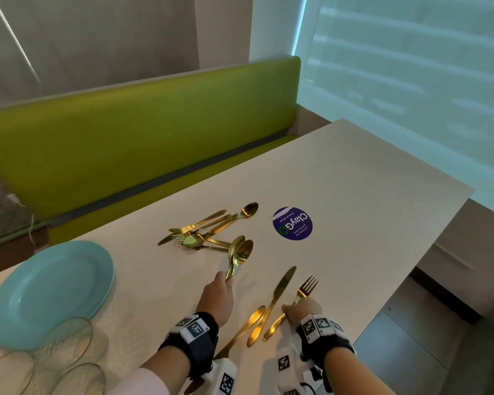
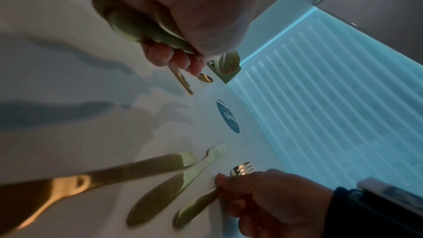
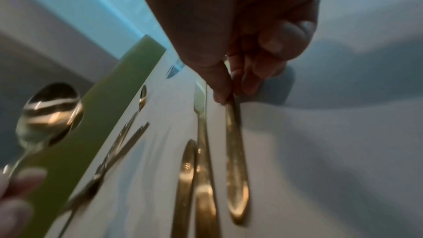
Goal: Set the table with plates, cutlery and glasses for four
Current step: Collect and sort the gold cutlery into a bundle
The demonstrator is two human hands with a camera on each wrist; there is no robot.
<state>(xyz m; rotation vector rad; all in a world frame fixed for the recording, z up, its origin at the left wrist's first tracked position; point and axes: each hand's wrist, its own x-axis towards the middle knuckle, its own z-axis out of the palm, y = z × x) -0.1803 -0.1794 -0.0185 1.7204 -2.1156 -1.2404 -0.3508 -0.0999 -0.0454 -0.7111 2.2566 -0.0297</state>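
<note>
My left hand (image 1: 226, 281) grips the handles of gold spoons (image 1: 240, 253), whose bowls point away from me above the white table (image 1: 354, 181). The left wrist view shows the same handles (image 2: 142, 24) inside the curled fingers (image 2: 160, 55). My right hand (image 1: 290, 309) pinches a gold fork (image 1: 307, 286) by its handle, low over the table; the right wrist view shows that handle (image 3: 235, 169). A gold knife (image 1: 278, 292) and another gold piece (image 1: 251, 320) lie between my hands. Loose gold cutlery (image 1: 203, 232) sits in a pile further back. Teal plates (image 1: 52, 292) and clear glasses (image 1: 66, 349) stand at the left.
A round purple sticker (image 1: 293, 223) is stuck on the table beyond the cutlery. A green padded bench (image 1: 140, 132) runs along the far side. The table's right edge (image 1: 411, 280) drops to the floor close to my right hand. Window blinds (image 1: 411, 67) fill the back right.
</note>
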